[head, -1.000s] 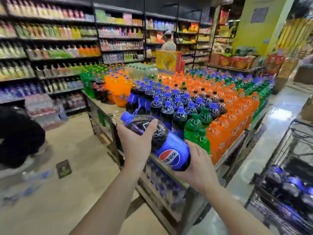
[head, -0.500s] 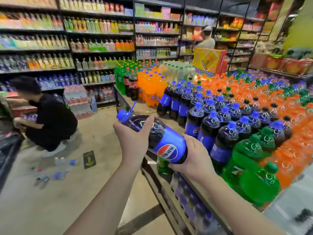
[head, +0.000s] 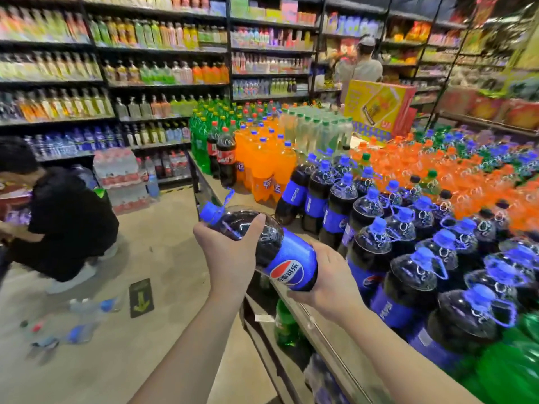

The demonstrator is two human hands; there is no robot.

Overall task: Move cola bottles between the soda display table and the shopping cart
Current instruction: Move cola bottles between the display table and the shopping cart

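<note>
Step in hand: carrying one cola bottle point(head: 271, 246) to the display table point(head: 294, 295). The bottle is held nearly on its side above the table's near-left edge, cap pointing left and slightly up. The left hand point(head: 230, 255) wraps the shoulder below the cap; the right hand point(head: 329, 278) cups the base end, fingers curled round it. Both hands hold the bottle; neither is free.

The cart is not in view (so placement on the table is the likely direction). A bare strip of tabletop point(head: 250, 196) lies left of the standing cola row point(head: 350, 217).

Next move, as judged: tip the bottle upright, cap up, and set its base on that strip beside the row without knocking its neighbours.
</note>
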